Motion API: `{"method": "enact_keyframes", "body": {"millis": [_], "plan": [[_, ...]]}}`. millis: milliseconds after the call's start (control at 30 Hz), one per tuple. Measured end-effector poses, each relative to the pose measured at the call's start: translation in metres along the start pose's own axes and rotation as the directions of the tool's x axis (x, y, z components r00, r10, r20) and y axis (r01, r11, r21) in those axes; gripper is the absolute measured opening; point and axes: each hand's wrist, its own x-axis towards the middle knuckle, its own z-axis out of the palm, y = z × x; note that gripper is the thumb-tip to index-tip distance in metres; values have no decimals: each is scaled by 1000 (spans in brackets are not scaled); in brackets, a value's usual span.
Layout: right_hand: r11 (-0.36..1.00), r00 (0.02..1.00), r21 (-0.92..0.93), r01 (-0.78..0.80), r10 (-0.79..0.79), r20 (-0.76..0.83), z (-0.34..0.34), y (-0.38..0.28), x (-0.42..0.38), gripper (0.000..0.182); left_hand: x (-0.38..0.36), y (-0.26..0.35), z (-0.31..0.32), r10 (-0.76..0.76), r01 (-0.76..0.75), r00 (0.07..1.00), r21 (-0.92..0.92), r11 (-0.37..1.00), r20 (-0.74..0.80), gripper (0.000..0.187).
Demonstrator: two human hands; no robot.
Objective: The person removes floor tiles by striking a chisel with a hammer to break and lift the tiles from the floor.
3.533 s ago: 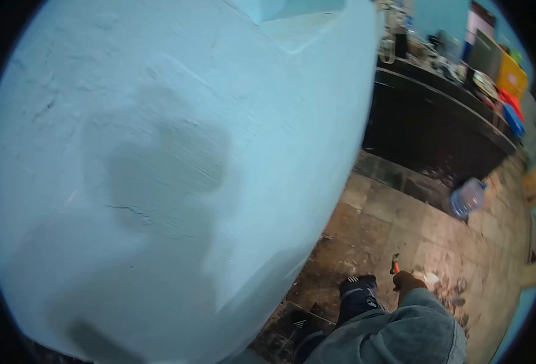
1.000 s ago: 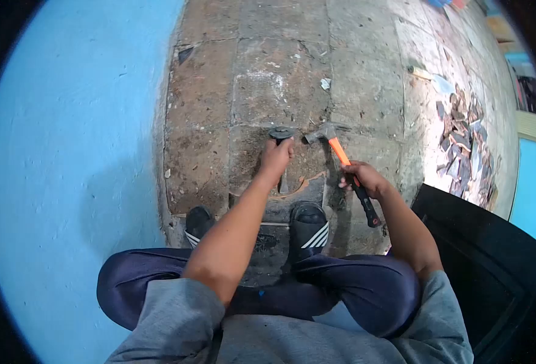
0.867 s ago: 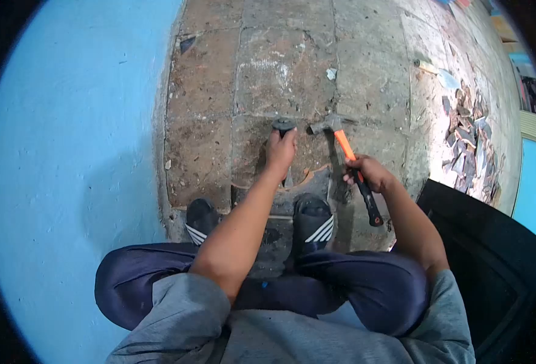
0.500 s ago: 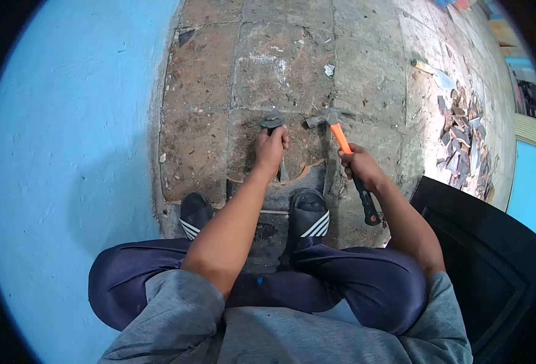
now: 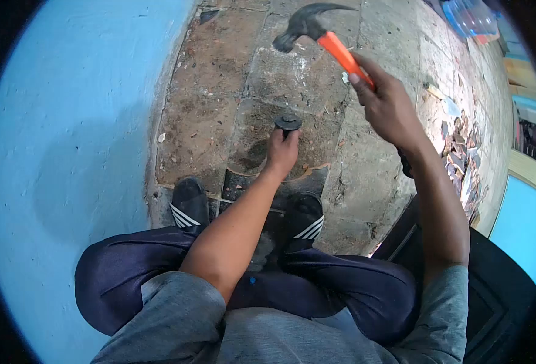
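My left hand (image 5: 284,153) is wrapped round an upright chisel (image 5: 288,123); its round black guard and top show above my fist, while the lower part is hidden. Under that hand lies a broken dark floor tile (image 5: 309,182) with a jagged, curved edge. My right hand (image 5: 389,100) grips a claw hammer (image 5: 341,56) by its orange and black handle, raised well above the floor. The hammer's head is up and to the left of that hand, apart from the chisel.
A blue wall (image 5: 92,121) runs along the left. Broken tile pieces (image 5: 460,155) are heaped at right near a trowel (image 5: 443,99). A black panel (image 5: 498,297) stands at lower right, a clear plastic bottle (image 5: 471,18) at upper right. My sandals (image 5: 189,203) flank the tile.
My right hand has lifted the hammer up, away from the floor and closer to the camera. My left hand keeps hold of the chisel, and the view has shifted slightly.
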Motion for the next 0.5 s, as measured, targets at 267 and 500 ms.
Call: {"method": "enact_keyframes", "body": {"millis": [267,500], "plan": [[988,915,-134,76,-16,403,12,3,11,41,3,-15,6,36,-39,997,-31,999,-75,22],[988,963,69,135,-115,-242,-65,-35,32,38,1,2,-5,-108,106,992,-38,994,-59,26]]}}
